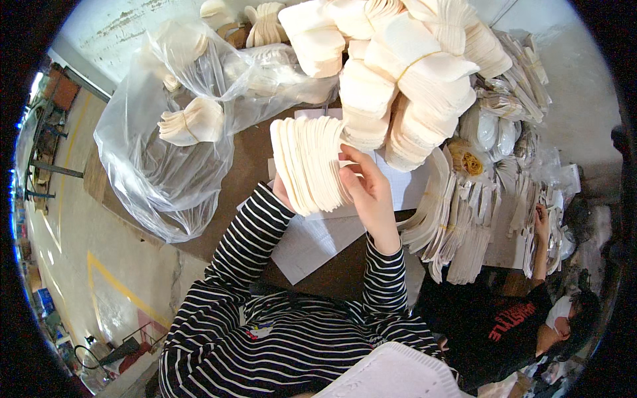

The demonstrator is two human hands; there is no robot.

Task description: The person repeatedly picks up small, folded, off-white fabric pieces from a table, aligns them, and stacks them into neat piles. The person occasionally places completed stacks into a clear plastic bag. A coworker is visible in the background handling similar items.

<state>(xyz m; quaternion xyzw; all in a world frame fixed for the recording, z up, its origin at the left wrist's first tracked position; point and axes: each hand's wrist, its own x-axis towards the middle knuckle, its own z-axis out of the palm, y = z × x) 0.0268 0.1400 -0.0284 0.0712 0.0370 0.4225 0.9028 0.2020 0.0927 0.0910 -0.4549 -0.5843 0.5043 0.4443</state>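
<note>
Both my hands hold one thick stack of cream insole-shaped pieces [306, 162], stood on edge above the brown table [249, 156]. My left hand [282, 194] is mostly hidden behind the stack's lower left side. My right hand [370, 192] grips its right side, with the fingers pressed on the pieces' edges. White paper sheets [308, 242] lie on the table under the stack. Both sleeves are black-and-white striped.
A heap of rubber-banded cream bundles [405, 79] rises behind the stack. A clear plastic bag [169, 159] with a few bundles lies at the left. Flat stacked pieces [454, 225] cover the right, where another person's hand [542, 222] works. Rubber bands [472, 162] lie nearby.
</note>
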